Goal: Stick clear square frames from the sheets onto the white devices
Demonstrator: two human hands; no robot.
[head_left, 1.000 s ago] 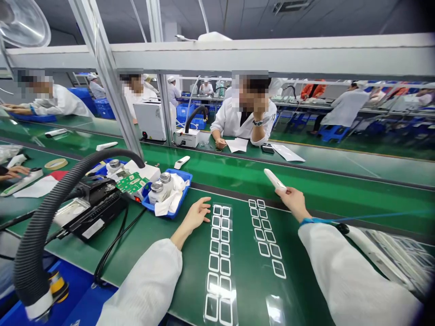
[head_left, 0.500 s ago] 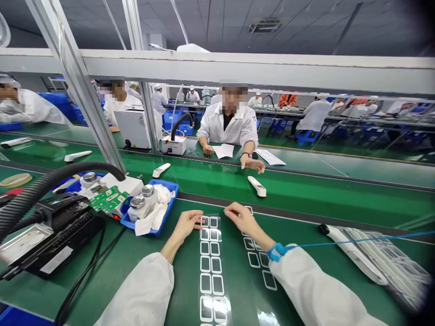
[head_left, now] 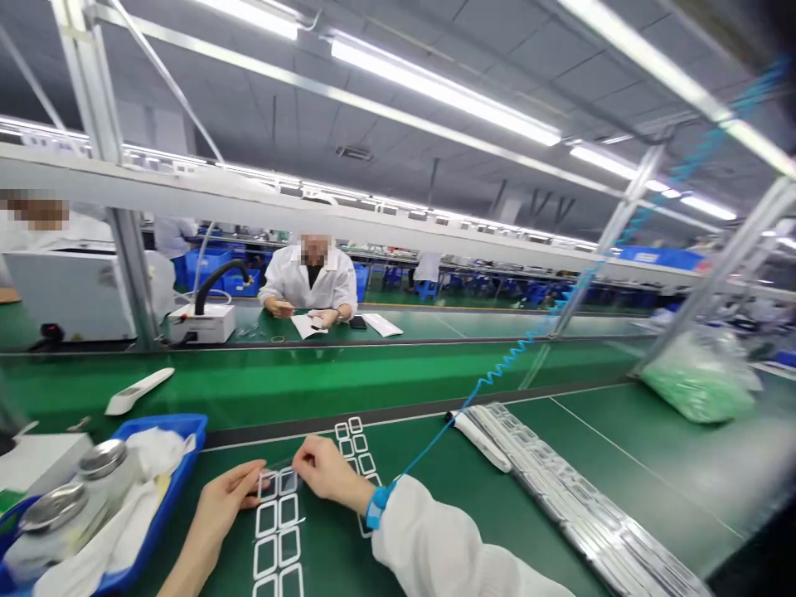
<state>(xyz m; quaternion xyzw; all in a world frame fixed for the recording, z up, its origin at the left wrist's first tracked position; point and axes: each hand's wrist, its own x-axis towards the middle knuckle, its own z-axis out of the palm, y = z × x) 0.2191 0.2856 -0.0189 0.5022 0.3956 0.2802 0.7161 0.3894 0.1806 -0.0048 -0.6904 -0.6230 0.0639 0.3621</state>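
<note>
A clear strip [head_left: 278, 518] with paired rows of white rounded-square frames runs toward me on the green bench. My left hand [head_left: 227, 502] pinches its far left edge between thumb and fingers. At the far right corner, the closed fingers of my right hand [head_left: 327, 471] grip the same strip, and that end looks slightly raised. A blue wrist strap [head_left: 376, 506] with a cord circles my right wrist. Just beyond that hand lies a second strip of white frames [head_left: 361, 444], partly hidden by my hand and sleeve.
A blue tray [head_left: 167, 489] with metal-lidded bottles and white cloths stands at left. To the right lie a white handheld device [head_left: 482, 444] and a pile of frame strips [head_left: 560, 489]. The coiled blue cord [head_left: 510, 356] crosses the view. A co-worker [head_left: 311, 278] sits opposite.
My view has swung right and up. My right hand has closed on the strip's corner, where it was apart before. The co-worker's outstretched hand is back over the paper; the device before it no longer shows.
</note>
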